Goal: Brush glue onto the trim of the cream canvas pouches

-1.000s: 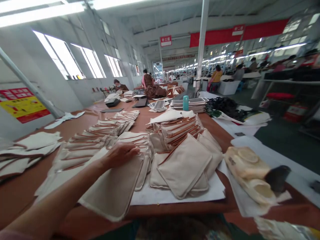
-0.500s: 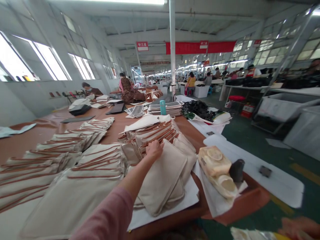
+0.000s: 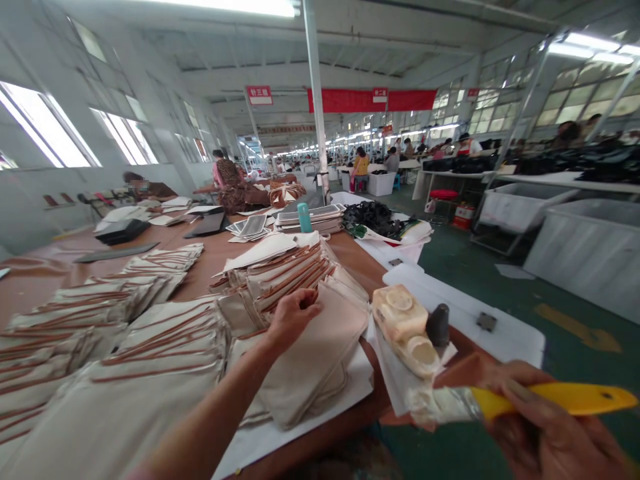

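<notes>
My left hand (image 3: 295,317) rests at the upper edge of a beige fabric piece (image 3: 313,353), its thumb and fingers pinched together; whatever lies between the fingertips is too small to make out. That piece lies on top of similar pieces, against a stack with brown edging (image 3: 290,273). At the lower right my right hand (image 3: 550,427) is wrapped round a yellow-handled brush (image 3: 565,398), its pale, crusted bristles pointing left. Just beyond the bristles stands a stained, glue-coated plastic container (image 3: 403,327) on white paper, with a dark cone-shaped object (image 3: 439,325) beside it.
More beige pieces with brown edging (image 3: 170,333) fan out on the left of the brown-covered table (image 3: 210,257). A teal bottle (image 3: 304,218) stands farther back near framed grey panels. Black material (image 3: 373,219) lies behind the container. People sit or stand in the background.
My right hand has come up into view with the brush, nearer the container. My left hand still sits at the fabric's upper edge, its fingers more curled. The whole view has shifted to the right.
</notes>
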The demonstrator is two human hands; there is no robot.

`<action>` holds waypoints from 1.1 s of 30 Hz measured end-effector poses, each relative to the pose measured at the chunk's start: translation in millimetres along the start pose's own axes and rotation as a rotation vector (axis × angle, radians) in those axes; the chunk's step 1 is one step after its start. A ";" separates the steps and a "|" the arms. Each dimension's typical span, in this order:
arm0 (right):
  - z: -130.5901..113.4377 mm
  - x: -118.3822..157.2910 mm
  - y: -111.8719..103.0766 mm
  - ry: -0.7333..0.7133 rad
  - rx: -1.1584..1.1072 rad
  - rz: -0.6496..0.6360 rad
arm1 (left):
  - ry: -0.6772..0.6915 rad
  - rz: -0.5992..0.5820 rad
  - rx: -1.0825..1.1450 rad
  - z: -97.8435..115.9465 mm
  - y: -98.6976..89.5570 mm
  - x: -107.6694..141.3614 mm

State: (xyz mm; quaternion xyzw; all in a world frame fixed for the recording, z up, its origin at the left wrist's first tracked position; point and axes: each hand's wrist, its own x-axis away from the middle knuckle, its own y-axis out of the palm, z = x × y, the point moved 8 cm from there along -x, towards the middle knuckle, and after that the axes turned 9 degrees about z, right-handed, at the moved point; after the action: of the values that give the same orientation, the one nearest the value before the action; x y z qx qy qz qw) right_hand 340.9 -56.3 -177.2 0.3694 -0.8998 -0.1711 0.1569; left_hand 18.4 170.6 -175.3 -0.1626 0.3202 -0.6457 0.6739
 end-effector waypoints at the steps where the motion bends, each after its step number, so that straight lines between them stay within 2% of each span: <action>1: -9.7 2.9 13.0 -0.044 -0.037 -0.020 | 0.022 -0.049 0.088 10.1 -0.6 13.1; 5: -36.8 16.2 55.6 -0.182 -0.050 -0.093 | 0.013 -0.348 0.445 51.1 2.9 69.8; 9: -44.0 29.3 86.7 -0.353 0.044 -0.354 | -0.019 -0.582 0.526 83.2 7.7 113.0; 12: -42.9 33.0 93.4 -0.494 0.188 -0.459 | -0.049 -0.710 0.536 93.7 11.9 132.6; 16: -49.8 30.6 87.2 -0.637 0.286 -0.419 | -0.093 -0.800 0.578 94.6 17.7 145.5; 20: -48.6 32.3 81.0 -0.592 0.200 -0.426 | -0.117 -0.790 0.600 92.9 22.0 146.8; 22: -42.5 33.0 81.9 -0.596 0.275 -0.444 | -0.102 -0.815 0.592 94.1 23.7 148.9; 25: -40.4 25.1 76.4 -0.646 0.377 -0.381 | -0.032 -0.805 0.542 95.1 20.7 150.7; 28: -44.3 10.7 63.5 -0.538 0.243 -0.295 | 0.214 -0.584 0.347 99.4 4.9 146.9; 31: -50.3 8.0 58.3 -0.392 0.071 -0.263 | 0.604 -0.323 0.065 117.9 -12.4 157.7; 33: -54.2 14.4 61.1 -0.331 0.007 -0.266 | 0.852 -0.213 -0.087 133.3 -17.9 173.9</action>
State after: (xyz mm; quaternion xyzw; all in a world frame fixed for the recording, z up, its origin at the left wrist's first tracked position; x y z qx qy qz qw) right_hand 315.9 -36.2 -100.7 0.4524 -0.8571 -0.2455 -0.0185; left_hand 83.5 -26.7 -103.7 0.0577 0.5778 -0.7069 0.4038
